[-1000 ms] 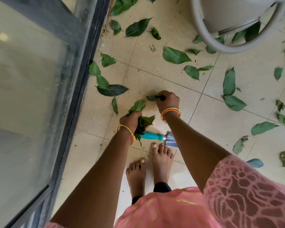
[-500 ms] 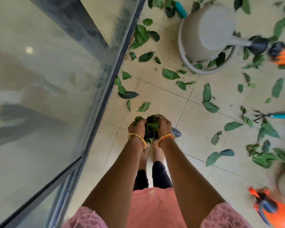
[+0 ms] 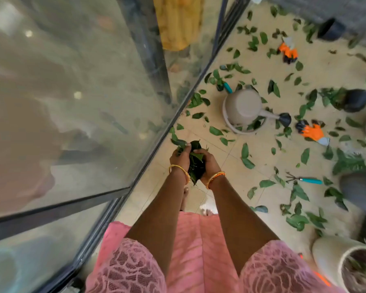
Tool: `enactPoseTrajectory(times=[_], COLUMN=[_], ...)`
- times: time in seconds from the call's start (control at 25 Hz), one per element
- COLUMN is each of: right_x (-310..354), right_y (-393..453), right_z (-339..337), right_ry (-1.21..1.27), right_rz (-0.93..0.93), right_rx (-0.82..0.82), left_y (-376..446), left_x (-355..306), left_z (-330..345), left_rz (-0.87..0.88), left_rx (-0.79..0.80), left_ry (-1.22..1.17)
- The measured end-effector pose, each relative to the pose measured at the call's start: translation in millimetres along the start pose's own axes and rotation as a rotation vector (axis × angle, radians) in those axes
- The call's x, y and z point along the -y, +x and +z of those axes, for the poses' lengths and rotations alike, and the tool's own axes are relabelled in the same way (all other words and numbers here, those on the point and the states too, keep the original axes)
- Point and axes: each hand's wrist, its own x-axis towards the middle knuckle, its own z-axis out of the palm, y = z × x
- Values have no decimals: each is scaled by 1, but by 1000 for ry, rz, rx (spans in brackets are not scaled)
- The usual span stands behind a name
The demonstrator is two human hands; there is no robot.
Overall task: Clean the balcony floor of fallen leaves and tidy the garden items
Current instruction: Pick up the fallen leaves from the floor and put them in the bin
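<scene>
A bunch of green leaves [image 3: 195,159] is held between both hands, high above the tiled floor. My left hand [image 3: 179,157] grips its left side and my right hand [image 3: 208,164] cups its right side, fingers curled round the leaves. Many loose green leaves [image 3: 245,151] lie scattered over the beige floor [image 3: 262,182] to the right and ahead.
A glass sliding door [image 3: 93,102] with a dark frame runs along the left. A beige watering can [image 3: 244,106] lies on its side ahead. Orange gloves [image 3: 311,132], a teal-handled hand rake [image 3: 304,179], black pots [image 3: 356,100] and plant pots [image 3: 347,263] stand at the right.
I have stood up from a crouch. Both hands came together and lifted the gathered leaves off the floor. The view now takes in much more of the balcony.
</scene>
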Motion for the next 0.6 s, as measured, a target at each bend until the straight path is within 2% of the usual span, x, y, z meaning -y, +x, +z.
enactPoseTrajectory(times=[0.12,0.24,0.4,0.6], right_x=[3,-4,-41,-123], right_y=[-48,-92,-125,-169], right_z=[7,7,-9,-26], right_ry=[-131,-310,-531,-905], right_rz=[92,77,113,277], right_rx=[195,350,382,424], left_y=[-45,-87,-133,-187], left_x=[6,28,77,167], left_z=[-23,-43,-68,-115], left_rz=[55,86,37,-83], left_rx=[-22,-80,-158,-292], left_ry=[-54,-165,-347,-631])
